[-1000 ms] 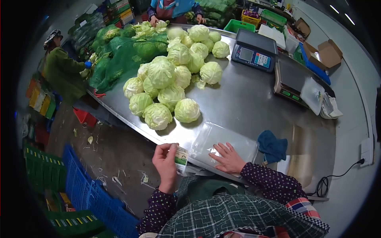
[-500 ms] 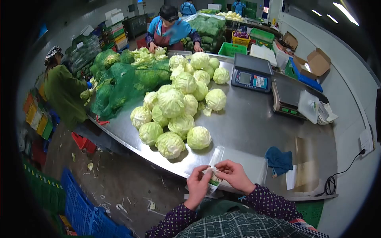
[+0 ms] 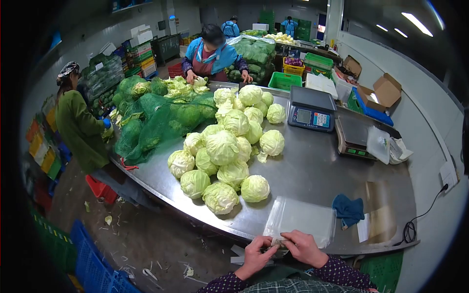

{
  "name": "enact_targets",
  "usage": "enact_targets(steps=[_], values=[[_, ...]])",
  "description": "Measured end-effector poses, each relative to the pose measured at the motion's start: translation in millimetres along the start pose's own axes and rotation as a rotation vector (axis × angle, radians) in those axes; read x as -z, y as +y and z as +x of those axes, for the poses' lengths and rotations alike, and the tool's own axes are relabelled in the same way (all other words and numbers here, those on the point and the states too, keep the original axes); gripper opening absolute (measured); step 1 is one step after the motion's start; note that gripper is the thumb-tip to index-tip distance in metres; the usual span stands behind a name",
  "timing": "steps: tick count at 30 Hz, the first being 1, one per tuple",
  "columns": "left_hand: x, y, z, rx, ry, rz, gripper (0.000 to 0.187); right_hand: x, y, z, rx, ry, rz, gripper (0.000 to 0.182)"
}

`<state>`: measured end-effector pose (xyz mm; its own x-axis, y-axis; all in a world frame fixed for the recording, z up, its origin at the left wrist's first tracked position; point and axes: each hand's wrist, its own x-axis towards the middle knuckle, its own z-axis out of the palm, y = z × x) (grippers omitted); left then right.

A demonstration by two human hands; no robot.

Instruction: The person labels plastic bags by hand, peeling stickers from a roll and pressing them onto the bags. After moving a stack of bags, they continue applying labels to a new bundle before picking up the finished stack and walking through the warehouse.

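At the table's front edge, my left hand [image 3: 257, 255] and my right hand [image 3: 304, 248] are close together, both closed on a small pale printed label [image 3: 278, 241] pinched between their fingertips. Just beyond them lies a stack of clear plastic bags [image 3: 304, 219] on the metal table [image 3: 312, 168]. A pile of pale green cabbages [image 3: 222, 147] rests left of the bags, ahead of my left hand. Behind the pile on the left, a green net [image 3: 166, 117] covers more cabbages.
Two scales, one blue-grey [image 3: 311, 117] and one older [image 3: 355, 144], stand at the back right. A teal cloth [image 3: 348, 210] lies right of the bags. One person [image 3: 215, 53] works across the table, another [image 3: 80, 122] at left. Blue crates [image 3: 93, 254] stand on the floor.
My hands have moved right and down with the label, and the long clear strip is no longer seen between them. The view has shifted. The person across the table has raised their head.
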<state>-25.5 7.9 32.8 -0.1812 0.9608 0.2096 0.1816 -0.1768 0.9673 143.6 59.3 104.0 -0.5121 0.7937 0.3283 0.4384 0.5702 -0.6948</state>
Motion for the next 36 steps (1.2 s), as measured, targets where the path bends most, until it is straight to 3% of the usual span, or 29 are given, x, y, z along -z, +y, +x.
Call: enact_targets(steps=[7,13,15,22,24,27,30,32,34,36], values=[[-9.0,-6.8,-5.5,-0.095,-0.089,-0.068,0.015,7.5,4.1,-3.3,0.012,-0.055,-0.021,0.016],[-17.7,-8.5,-5.1,0.191,0.066,-0.208,0.017,15.7,12.2,5.8,0.039,-0.066,-0.028,0.014],[-16.9,-9.8,-3.2,0.084,-0.040,-0.089,0.017,15.0,12.9,6.5,0.052,-0.080,-0.014,0.012],[-30.2,-8.6,7.7,-0.054,0.048,-0.123,0.020,26.1,20.9,11.5,0.060,-0.060,-0.072,0.014],[-31.3,-6.3,8.6,-0.001,-0.051,-0.034,0.022,27.0,23.9,7.9,0.103,-0.065,-0.078,0.016],[-33.8,8.9,11.6,-0.071,-0.197,0.040,0.026,37.8,16.5,9.7,0.189,-0.093,-0.234,0.023],[-38.8,9.0,8.4,0.268,-0.419,-0.109,0.026,49.5,31.9,1.7,0.189,-0.179,-0.192,0.026],[-41.2,-3.1,2.0,0.262,-0.459,-0.117,0.024,86.5,39.8,28.6,0.238,0.066,-0.126,0.020],[-26.1,-9.6,6.4,0.256,-0.535,0.059,0.023,132.9,29.9,62.5,-0.223,0.371,0.184,0.010],[-9.4,-11.7,26.1,0.330,-0.543,-0.013,0.025,155.8,55.7,85.2,-0.354,0.344,0.396,0.011]])
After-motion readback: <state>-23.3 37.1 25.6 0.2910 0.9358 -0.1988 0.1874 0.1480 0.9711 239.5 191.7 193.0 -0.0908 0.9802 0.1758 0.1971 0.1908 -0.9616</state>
